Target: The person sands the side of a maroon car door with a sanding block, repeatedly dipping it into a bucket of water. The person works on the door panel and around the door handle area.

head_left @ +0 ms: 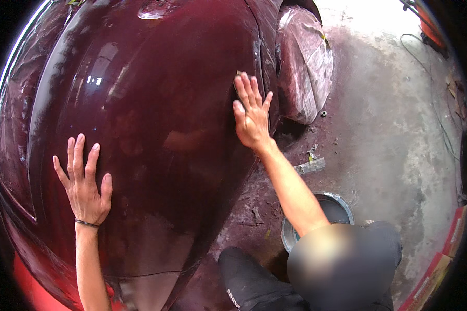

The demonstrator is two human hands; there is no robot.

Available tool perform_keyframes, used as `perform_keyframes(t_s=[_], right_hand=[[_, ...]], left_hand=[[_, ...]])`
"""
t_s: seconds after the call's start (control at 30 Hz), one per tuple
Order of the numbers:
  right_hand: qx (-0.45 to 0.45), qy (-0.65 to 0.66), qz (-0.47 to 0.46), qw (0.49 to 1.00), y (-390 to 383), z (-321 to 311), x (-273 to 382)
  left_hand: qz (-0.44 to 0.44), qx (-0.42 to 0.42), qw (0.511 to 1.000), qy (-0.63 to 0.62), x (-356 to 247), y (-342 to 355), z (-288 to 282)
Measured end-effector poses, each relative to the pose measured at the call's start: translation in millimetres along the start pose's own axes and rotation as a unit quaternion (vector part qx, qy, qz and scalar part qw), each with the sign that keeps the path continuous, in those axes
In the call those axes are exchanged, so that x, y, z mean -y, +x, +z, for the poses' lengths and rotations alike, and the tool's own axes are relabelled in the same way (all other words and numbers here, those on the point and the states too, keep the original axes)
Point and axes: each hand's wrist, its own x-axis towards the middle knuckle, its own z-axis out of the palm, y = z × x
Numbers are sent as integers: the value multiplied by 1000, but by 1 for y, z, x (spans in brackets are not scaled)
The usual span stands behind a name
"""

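Note:
A glossy dark red car body panel (155, 197) fills the left and middle of the view. My left hand (87, 194) rests on its left part, fingers spread and nothing in them, with a dark band at the wrist. Farther right, my right hand (251, 116) lies flat near the panel's right edge, beside a seam, with fingers stretched forward. At its fingertips shows a small tan edge of something (239, 73); the rest is hidden beneath the hand, and I cannot make out what it is.
A wheel wrapped in dusty plastic film (305, 67) stands right of the panel. Under my right forearm is a bucket (342, 205) on the stained concrete floor (399, 140). A grey scrap (310, 166) and a cable (441, 124) lie there. My dark-trousered leg (254, 280) is below.

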Motion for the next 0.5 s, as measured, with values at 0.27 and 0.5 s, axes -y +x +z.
perform_keyframes(t_s=[0.27, 0.5], right_hand=[[-64, -27, -61, 996, 121, -18, -25], [-42, 32, -52, 997, 39, -7, -35]], left_hand=[[0, -1, 1000, 7, -3, -2, 11], [-1, -10, 1000, 17, 0, 2, 5]])
